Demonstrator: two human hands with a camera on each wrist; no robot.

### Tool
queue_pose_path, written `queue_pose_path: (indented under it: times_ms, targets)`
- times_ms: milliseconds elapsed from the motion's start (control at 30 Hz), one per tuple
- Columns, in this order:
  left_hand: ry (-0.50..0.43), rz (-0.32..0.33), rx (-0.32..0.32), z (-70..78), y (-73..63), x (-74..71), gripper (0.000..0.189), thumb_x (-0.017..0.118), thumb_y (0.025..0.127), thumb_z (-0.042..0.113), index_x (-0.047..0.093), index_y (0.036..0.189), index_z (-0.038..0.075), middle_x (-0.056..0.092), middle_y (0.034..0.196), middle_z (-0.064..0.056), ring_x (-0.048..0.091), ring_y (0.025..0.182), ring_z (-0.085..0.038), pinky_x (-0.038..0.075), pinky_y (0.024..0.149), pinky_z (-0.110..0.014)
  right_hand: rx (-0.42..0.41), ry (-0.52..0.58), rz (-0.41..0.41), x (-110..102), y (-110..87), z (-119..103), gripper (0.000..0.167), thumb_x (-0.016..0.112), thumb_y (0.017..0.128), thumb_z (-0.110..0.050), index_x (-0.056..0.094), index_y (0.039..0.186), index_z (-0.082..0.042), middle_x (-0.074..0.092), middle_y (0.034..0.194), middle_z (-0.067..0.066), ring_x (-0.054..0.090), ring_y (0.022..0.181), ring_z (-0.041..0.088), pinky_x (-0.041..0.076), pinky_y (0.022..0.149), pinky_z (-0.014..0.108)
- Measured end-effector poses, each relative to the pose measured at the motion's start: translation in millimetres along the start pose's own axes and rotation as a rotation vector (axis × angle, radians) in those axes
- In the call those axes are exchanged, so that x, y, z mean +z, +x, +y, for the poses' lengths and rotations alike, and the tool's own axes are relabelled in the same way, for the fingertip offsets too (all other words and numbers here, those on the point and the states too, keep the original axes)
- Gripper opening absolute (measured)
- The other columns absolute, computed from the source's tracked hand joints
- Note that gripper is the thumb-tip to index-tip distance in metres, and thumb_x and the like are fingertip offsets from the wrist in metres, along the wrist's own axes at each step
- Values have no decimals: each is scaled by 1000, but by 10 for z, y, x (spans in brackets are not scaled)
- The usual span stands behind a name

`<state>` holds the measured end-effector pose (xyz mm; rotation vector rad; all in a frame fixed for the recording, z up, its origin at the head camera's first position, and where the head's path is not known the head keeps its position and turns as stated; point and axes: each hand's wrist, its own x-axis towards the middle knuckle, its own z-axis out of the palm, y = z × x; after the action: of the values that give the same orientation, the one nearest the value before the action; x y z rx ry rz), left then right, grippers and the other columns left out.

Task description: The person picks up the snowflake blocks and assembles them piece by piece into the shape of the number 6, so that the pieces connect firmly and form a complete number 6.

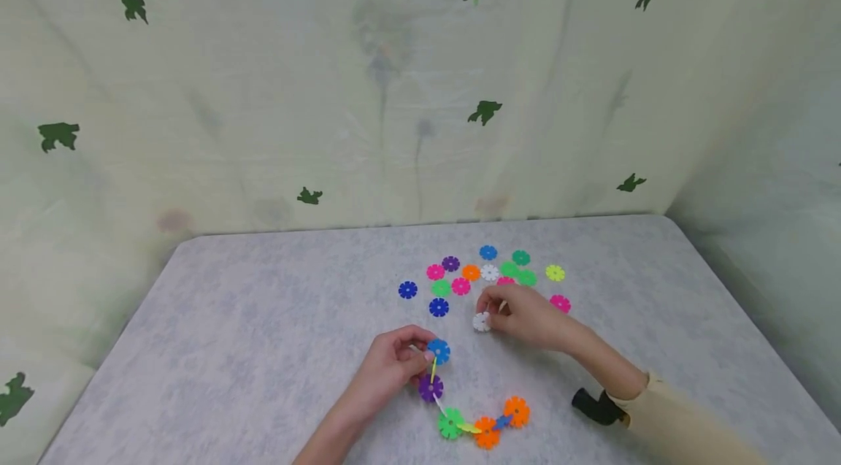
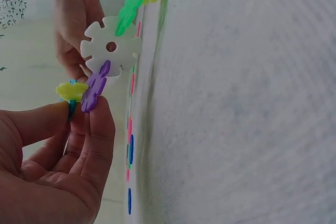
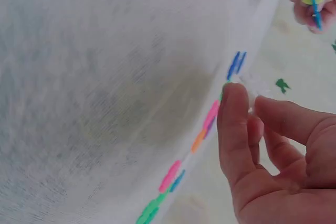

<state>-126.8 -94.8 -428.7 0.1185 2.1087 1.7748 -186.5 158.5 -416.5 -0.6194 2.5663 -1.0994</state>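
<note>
My left hand [image 1: 393, 366] pinches the blue end disc [image 1: 439, 351] of a chain of notched plastic flower discs. From there the chain runs through a yellow disc [image 2: 72, 91], a purple disc [image 1: 431, 388], a white disc [image 2: 111, 51] and a green disc [image 1: 450, 423] to an orange disc [image 1: 517, 412] at its far end. Between thumb and fingertips, my right hand [image 1: 528, 317] pinches a loose white disc [image 1: 482, 322], short of the chain's blue end. In the right wrist view the fingers mostly cover this white disc.
Loose discs in several colours lie flat beyond the hands, among them a dark blue disc [image 1: 439, 307], an orange disc [image 1: 471, 272] and a yellow disc [image 1: 555, 273]. A pale grey cloth covers the table [image 1: 263, 319]. Behind it hangs a curtain [image 1: 263, 85] printed with leaves.
</note>
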Motion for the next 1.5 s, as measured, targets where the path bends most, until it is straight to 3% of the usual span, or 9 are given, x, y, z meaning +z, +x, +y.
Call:
queue_pose_path:
  times_ms: [233, 400, 567, 800, 1033, 1167, 1333, 1500]
  targets:
    - [-24, -4, 11, -9, 7, -2, 20, 64, 92, 4, 66, 112, 0, 62, 86, -7, 56, 65, -16, 52, 62, -30, -37, 226, 69, 6, -258, -194, 11, 61, 97, -5, 61, 105, -11, 59, 95, 5, 62, 82, 30, 57, 71, 38]
    - [-10, -2, -9, 10, 6, 16, 20, 64, 92, 6, 66, 111, 2, 63, 86, -7, 58, 67, -17, 53, 65, -31, 46, 258, 141, 57, -404, -360, 13, 63, 95, -6, 63, 106, -14, 62, 95, 3, 62, 86, 30, 56, 73, 34]
    - [3, -3, 30, 13, -15, 37, 18, 64, 92, 5, 68, 109, 2, 63, 87, -7, 59, 67, -17, 54, 65, -30, 120, 297, 204, 116, -496, -500, 17, 65, 94, -5, 67, 107, -17, 65, 97, 0, 64, 87, 27, 56, 73, 30]
    - [37, 6, 70, 24, -38, 44, 18, 64, 91, 4, 68, 109, 3, 62, 86, -6, 56, 65, -15, 52, 61, -28, 130, 403, 225, 200, -578, -593, 19, 65, 95, -11, 71, 110, -22, 68, 100, 0, 65, 84, 30, 56, 71, 34]
    - [95, -6, 75, 15, -20, 48, 29, 62, 91, 2, 67, 119, 5, 61, 90, -7, 50, 60, -14, 45, 56, -23, 106, 420, 232, 289, -585, -614, 24, 68, 93, -14, 70, 117, -14, 68, 95, 2, 66, 81, 28, 57, 71, 33]
    - [118, -9, 91, 20, -23, 53, 28, 61, 92, 1, 67, 119, 6, 60, 92, -7, 53, 59, -16, 47, 57, -24, 126, 418, 285, 332, -542, -586, 19, 71, 91, -13, 71, 109, -10, 67, 90, 3, 66, 80, 26, 57, 70, 27]
    - [137, -12, 160, 34, -35, 65, 25, 60, 93, -1, 65, 116, 6, 60, 91, -7, 60, 62, -19, 53, 59, -31, 133, 357, 309, 389, -496, -514, 10, 72, 91, -12, 71, 100, -17, 68, 91, -2, 65, 83, 18, 55, 75, 25]
    - [91, -63, 183, 38, -59, 68, 25, 58, 94, -3, 61, 118, 3, 61, 88, -8, 62, 66, -19, 55, 63, -33, 115, 346, 306, 403, -469, -438, 7, 70, 92, -13, 71, 97, -17, 68, 92, -3, 65, 85, 16, 55, 78, 25]
